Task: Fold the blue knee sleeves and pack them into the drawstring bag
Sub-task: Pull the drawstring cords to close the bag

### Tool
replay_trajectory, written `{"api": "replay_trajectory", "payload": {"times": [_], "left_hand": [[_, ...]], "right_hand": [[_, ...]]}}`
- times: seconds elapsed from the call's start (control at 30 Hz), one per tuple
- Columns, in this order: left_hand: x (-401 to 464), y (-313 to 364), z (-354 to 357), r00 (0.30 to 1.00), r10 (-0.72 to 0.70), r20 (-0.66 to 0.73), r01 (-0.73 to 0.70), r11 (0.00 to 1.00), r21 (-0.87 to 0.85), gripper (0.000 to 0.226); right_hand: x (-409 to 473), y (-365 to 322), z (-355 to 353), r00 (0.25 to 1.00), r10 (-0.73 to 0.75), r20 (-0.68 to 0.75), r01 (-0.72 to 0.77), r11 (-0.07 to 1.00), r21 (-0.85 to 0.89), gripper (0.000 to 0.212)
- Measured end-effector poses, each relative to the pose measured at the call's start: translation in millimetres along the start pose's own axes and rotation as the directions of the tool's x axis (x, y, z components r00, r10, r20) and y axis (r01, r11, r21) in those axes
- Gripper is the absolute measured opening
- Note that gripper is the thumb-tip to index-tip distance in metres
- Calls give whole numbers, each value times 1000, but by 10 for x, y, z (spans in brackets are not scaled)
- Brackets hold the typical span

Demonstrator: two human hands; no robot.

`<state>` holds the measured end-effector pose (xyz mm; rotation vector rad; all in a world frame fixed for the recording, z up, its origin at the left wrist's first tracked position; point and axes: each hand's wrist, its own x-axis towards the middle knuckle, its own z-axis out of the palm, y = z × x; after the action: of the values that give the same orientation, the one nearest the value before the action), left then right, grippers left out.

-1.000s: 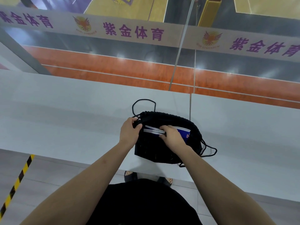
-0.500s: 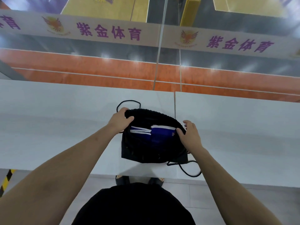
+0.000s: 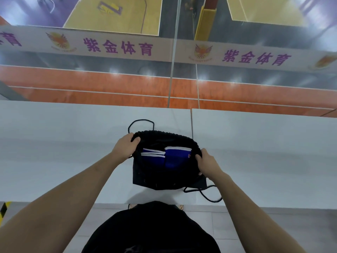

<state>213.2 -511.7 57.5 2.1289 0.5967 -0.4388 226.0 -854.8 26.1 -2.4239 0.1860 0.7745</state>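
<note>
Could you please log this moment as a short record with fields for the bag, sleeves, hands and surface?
bag: black drawstring bag, mouth open, lying on the table
sleeves: blue sleeves with white edges, inside the bag mouth, side by side
left hand: left hand, grip on the bag's left rim
right hand: right hand, grip on the bag's right rim
cords: cord looped beyond the bag; another trails near right
surface: white table
</note>
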Motion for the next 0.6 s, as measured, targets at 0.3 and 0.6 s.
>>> {"api": "replay_trajectory", "payload": {"times": [0.3,0.6], "left_hand": [[-56,165,-357,997,51,-53,-65,948,-311,26],[-107,258,-741,986,118,-120,-155,912,-379,31]], "right_hand": [[-167,-585,-336,981,-152,-122,175,964,200,27],[-236,-973,-693,932,-247,-267,334,869,364,24]]}}
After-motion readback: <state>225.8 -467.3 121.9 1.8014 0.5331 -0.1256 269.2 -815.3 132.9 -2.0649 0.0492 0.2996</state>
